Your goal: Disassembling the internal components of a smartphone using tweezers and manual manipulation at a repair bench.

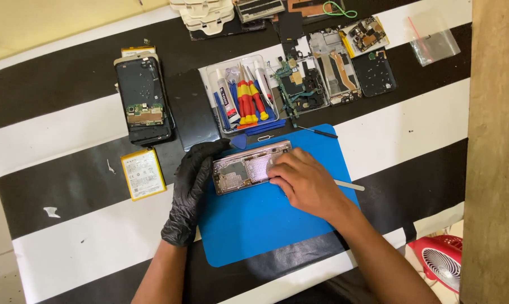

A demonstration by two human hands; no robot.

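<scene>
**Opened phone on blue mat, held at both ends**

Item: opened phone point(249, 168), back cover off, circuit boards and metal shields exposed. It lies on the upper part of a blue work mat point(265, 219). Its long axis runs left to right, the right end tilted slightly away from the wearer.

Left hand point(191, 188): black-gloved, curled loosely round the phone's left end, thumb and fingers bracketing the frame.

Right hand point(302, 180): bare, laid palm down over the right end, fingertips pressed on the interior near the middle; whether anything is pinched beneath cannot be told.

Surroundings: a clear tray point(218, 79) of red-and-yellow screwdrivers point(249, 101) and blue pry tools is set just beyond the mat. A second opened phone point(144, 101) and a dark panel point(192, 110) lie to the far left, a yellow-edged battery point(143, 173) near the gloved hand. Stripped boards and frames point(327, 73) are spread at the far right. A thin metal spudger point(349, 184) lies partly behind the right wrist. A red fan point(443, 262) stands at the lower right.
</scene>
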